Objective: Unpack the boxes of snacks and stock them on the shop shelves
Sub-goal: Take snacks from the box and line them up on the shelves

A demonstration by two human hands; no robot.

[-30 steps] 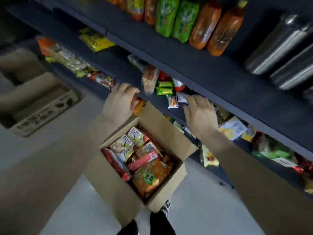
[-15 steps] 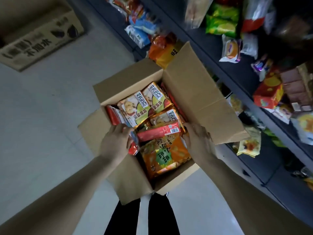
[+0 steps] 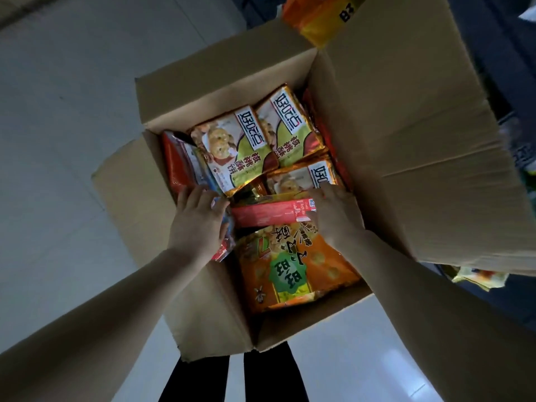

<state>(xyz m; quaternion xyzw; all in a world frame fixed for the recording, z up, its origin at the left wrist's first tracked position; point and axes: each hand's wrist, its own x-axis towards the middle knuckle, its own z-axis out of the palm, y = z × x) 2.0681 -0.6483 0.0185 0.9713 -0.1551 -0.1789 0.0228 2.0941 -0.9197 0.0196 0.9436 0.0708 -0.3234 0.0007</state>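
Observation:
An open cardboard box stands on the floor below me, packed with snacks. Green-and-gold biscuit packs lie at its far side and a big orange bag at the near side. Between them lies a long red pack. My right hand pinches that pack's right end, thumb on top. At the box's left wall, my left hand reaches in with its fingers curled over a red packet with a blue edge, mostly hidden under the hand.
The box's wide right flap leans toward the dark shop shelves. An orange packet shows past the far flap and a yellow packet at lower right. Pale tiled floor lies to the left. My legs stand just behind the box.
Both hands came down from the shelf into the box. My view dropped closer to the box, and my right hand moved from the box's right edge onto the red pack.

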